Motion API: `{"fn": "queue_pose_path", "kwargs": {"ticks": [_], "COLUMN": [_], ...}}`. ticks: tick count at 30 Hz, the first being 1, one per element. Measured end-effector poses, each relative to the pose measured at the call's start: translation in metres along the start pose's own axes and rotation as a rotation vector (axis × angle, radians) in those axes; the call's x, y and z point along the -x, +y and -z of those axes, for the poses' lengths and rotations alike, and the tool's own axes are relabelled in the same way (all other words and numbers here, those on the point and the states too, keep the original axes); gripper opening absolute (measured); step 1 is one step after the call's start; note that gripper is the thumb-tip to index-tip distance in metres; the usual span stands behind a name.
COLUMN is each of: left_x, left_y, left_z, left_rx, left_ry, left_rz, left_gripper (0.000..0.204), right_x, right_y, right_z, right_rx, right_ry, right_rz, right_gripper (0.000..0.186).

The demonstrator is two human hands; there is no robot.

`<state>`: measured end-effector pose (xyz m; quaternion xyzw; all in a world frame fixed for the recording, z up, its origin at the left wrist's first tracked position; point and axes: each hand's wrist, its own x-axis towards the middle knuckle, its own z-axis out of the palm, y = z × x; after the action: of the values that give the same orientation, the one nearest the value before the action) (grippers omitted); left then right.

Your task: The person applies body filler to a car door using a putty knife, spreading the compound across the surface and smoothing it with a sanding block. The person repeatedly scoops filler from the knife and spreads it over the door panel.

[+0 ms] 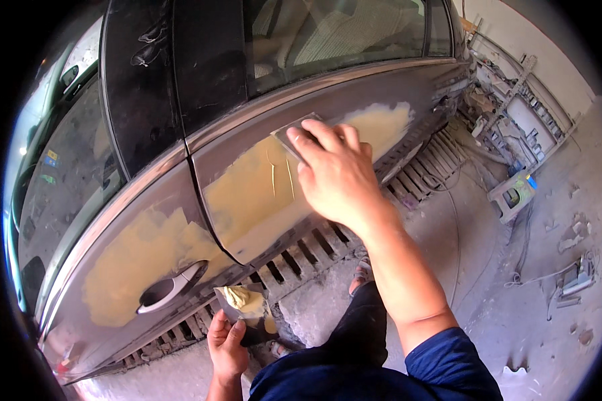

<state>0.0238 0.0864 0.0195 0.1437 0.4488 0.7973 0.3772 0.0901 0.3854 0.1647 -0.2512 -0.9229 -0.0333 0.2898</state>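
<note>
My right hand (338,170) is closed on a flat, thin spreader (289,128), its edge against the rear door (267,244) of a dark car. Yellow body filler (237,190) covers a wide patch of that door, with two raised ridges of it just left of my fingers. Lower down, my left hand (227,344) pinches the edge of a dark, flat plate (255,319) that carries a lump of yellow filler (239,297). More filler (140,257) coats the front door around its handle (174,287).
Slotted floor grating (301,257) runs beneath the car. A green-grey plastic step stool (513,196) stands to the right, with cables on the concrete floor near it. Farther back is a metal frame (528,120) among clutter. A metal tool (577,277) lies at far right.
</note>
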Motion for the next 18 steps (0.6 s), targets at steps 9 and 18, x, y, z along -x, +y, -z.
{"fn": "queue_pose_path", "kwargs": {"ticks": [9,18], "left_x": [-0.010,-0.015], "left_y": [-0.005,-0.004], "left_z": [-0.003,-0.006], "left_rx": [0.014,-0.017], "left_ry": [0.001,0.040], "left_rz": [0.008,0.019], "left_gripper": [0.038,0.037], "right_x": [0.028,0.073], "right_y": [-0.003,0.006], "right_z": [-0.022,-0.063], "right_rx": [-0.054,-0.145], "right_ry": [-0.009,0.068], "right_rz": [0.043,0.057], "right_gripper": [0.058,0.070]}}
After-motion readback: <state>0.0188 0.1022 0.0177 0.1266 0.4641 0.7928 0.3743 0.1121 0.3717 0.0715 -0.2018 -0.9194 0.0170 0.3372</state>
